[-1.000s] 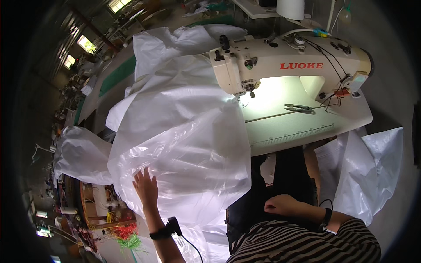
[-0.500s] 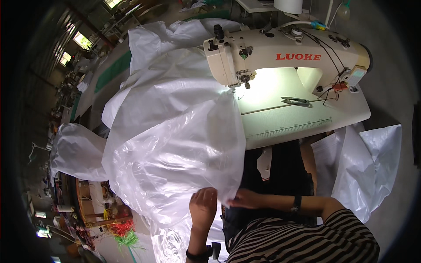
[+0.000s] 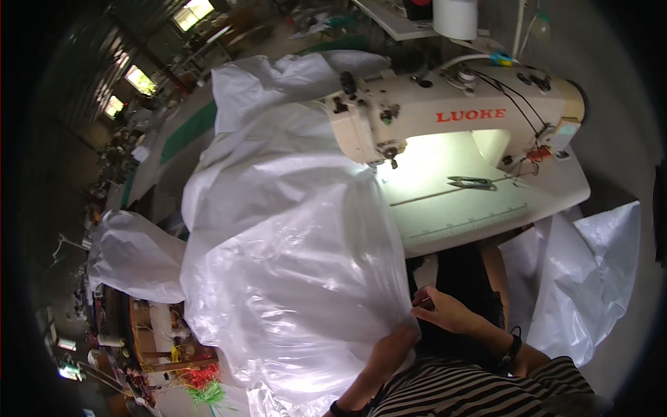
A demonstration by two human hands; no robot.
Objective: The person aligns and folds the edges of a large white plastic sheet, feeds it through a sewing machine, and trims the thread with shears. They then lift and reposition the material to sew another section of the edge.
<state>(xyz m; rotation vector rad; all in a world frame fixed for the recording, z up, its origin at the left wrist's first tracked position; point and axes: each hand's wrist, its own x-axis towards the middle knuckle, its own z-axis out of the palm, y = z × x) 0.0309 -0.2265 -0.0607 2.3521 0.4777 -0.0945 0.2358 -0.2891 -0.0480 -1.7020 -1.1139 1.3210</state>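
A large translucent white plastic sheet [image 3: 299, 278] spreads over the table's left side and hangs toward my lap. Part of it lies under the head of a beige sewing machine [image 3: 472, 104], near the lit needle area. Low down on the sheet's right edge, my left hand [image 3: 396, 347] is closed on the plastic; its fingertips are partly hidden. Slightly higher and to the right, my right hand [image 3: 448, 313] has curled fingers, with thumb and fingertips at the same edge in what looks like a pinch. Small thread snips [image 3: 472, 183] lie on the machine bed.
More white plastic [image 3: 583, 278] hangs at the right, beside the machine bed. A white thread cone [image 3: 455, 17] stands behind the machine. Red and green strands [image 3: 205, 389] sit at lower left, near a wooden frame. Another white bundle [image 3: 135, 257] juts out at left.
My left hand has moved right along with the sheet's lower edge. My right hand has gone up and right, its fingers now higher on the edge. The view has shifted slightly.
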